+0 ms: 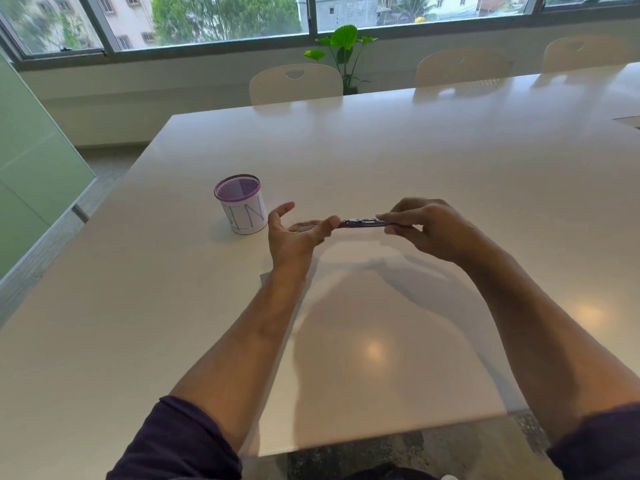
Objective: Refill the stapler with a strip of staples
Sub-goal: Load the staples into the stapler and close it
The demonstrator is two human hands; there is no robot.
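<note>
A small dark stapler [360, 223] is held level above the white table [381, 161], stretched between both hands with metal parts showing on top. My right hand [426, 230] pinches its right end between thumb and fingers. My left hand [294, 233] holds the left end, thumb tip pressed on it and the other fingers spread behind. A thin silvery piece [306, 226] sticks out by the left palm; I cannot tell whether it is a staple strip or part of the stapler.
A purple mesh cup [240, 204] wrapped in white paper with blue letters stands left of my hands. White chairs [296, 83] line the far table edge, with a green plant [343, 46] by the window. The near table edge runs below my forearms.
</note>
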